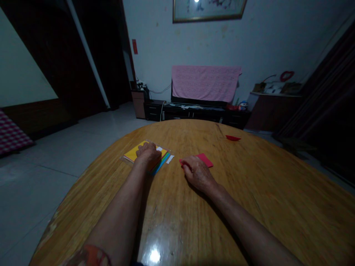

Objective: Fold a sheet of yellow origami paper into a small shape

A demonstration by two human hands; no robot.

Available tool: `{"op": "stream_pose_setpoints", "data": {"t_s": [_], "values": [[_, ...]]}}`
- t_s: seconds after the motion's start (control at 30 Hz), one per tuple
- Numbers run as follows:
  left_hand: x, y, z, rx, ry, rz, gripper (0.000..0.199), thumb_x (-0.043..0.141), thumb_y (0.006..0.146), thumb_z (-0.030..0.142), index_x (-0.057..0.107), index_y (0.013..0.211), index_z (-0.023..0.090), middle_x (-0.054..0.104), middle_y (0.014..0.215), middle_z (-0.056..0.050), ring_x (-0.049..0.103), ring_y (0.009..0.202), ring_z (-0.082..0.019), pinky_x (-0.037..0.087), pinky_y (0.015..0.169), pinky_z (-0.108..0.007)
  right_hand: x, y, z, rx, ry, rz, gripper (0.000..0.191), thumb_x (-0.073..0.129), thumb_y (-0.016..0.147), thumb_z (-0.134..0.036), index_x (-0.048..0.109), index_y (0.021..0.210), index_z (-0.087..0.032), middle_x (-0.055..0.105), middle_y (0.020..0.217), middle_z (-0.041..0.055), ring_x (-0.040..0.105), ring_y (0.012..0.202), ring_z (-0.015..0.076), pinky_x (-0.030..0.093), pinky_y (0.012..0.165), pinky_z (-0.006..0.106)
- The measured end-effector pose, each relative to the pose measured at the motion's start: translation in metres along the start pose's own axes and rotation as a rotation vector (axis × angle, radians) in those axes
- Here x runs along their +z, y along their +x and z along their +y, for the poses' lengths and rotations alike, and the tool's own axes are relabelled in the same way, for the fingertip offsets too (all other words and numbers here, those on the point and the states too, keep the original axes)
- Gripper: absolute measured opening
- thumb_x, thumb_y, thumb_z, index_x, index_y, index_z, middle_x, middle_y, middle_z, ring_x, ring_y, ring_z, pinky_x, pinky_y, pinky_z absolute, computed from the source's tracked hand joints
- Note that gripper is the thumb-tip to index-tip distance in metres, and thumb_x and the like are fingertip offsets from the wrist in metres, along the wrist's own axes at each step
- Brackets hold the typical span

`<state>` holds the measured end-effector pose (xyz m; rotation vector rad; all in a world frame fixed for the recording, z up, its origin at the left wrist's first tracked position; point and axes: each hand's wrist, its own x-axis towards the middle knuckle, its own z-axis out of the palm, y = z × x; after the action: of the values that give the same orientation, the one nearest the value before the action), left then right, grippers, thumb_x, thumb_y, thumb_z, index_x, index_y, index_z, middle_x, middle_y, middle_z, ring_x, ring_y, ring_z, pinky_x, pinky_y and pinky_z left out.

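A stack of coloured paper (130, 152), yellow on top with blue and green edges fanning out, lies partly in a clear plastic sleeve on the left of the table. My left hand (148, 150) rests on this stack, fingers slightly apart and bent. Its fingertips are only partly visible. Right of it, a pinkish-red sheet of paper (205, 160) lies on the wood, looking folded. My right hand (197, 171) covers its left part, with curled fingers and thumb closed at its near left edge. Farther back on the right sits a small red folded paper shape (233, 138), like a boat.
The round wooden table (172, 210) fills the foreground. A small white paper strip (170, 159) lies beside the stack. Beyond the table stand a low black cabinet (155, 111) and a screen-like object under a pink cloth (205, 83). A side cabinet (263, 111) stands at right.
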<state>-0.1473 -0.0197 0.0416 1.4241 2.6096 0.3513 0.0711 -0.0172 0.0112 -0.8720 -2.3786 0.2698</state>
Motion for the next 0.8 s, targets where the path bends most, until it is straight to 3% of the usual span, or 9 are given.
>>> {"op": "stream_pose_setpoints", "data": {"t_s": [0.13, 0.33, 0.8], "values": [[0.002, 0.001, 0.007, 0.073, 0.036, 0.016, 0.036, 0.057, 0.071, 0.04, 0.069, 0.098, 0.019, 0.059, 0.12, -0.017, 0.05, 0.113, -0.036, 0.042, 0.088, -0.042, 0.01, 0.011, -0.007, 0.042, 0.069, -0.012, 0.029, 0.044, 0.084, -0.011, 0.065, 0.103, -0.017, 0.066, 0.098, 0.0074, 0.059, 0.09, 0.017, 0.043, 0.082, 0.027], [0.002, 0.001, 0.015, 0.05, -0.01, -0.006, 0.037, 0.06, 0.07, 0.037, 0.069, 0.1, 0.017, 0.058, 0.122, -0.019, 0.051, 0.111, -0.038, 0.044, 0.084, -0.044, 0.013, 0.022, -0.012, 0.154, -0.028, -0.108, 0.029, 0.042, 0.084, -0.013, 0.065, 0.102, -0.019, 0.068, 0.095, 0.0075, 0.061, 0.087, 0.0196, 0.042, 0.076, 0.028], [-0.004, -0.002, 0.018, -0.002, -0.033, -0.032, 0.036, 0.064, 0.069, 0.034, 0.068, 0.102, 0.02, 0.055, 0.124, -0.016, 0.049, 0.116, -0.037, 0.044, 0.086, -0.044, 0.021, 0.024, -0.007, 0.072, -0.014, -0.161, 0.03, 0.042, 0.087, -0.015, 0.061, 0.108, -0.022, 0.065, 0.108, 0.006, 0.053, 0.103, 0.0205, 0.035, 0.087, 0.035]]}}
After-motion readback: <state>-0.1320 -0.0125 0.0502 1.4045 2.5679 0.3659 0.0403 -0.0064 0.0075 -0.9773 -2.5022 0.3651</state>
